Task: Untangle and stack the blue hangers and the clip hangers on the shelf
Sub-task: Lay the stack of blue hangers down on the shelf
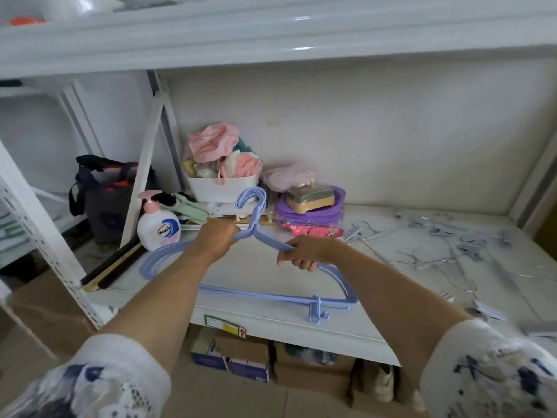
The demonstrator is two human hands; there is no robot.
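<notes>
A bundle of blue hangers (271, 295) lies together on the white shelf (301, 324), hooks pointing toward the back. My left hand (218, 238) grips the bundle's left shoulder just below the neck. My right hand (303, 251) is closed around the right shoulder. The hooks (251, 199) rise above the shelf in front of a white tub. A tangle of pale clip hangers (452, 248) with wire hooks is spread over the right part of the shelf, apart from both hands.
Behind the hangers stand a hand soap bottle (158, 226), a white tub of pink items (221, 187), and purple plastic pieces with a gold box (310, 203). Dark sticks (114, 267) lie at the left edge. A shelf overhangs above; cardboard boxes (241, 354) sit below.
</notes>
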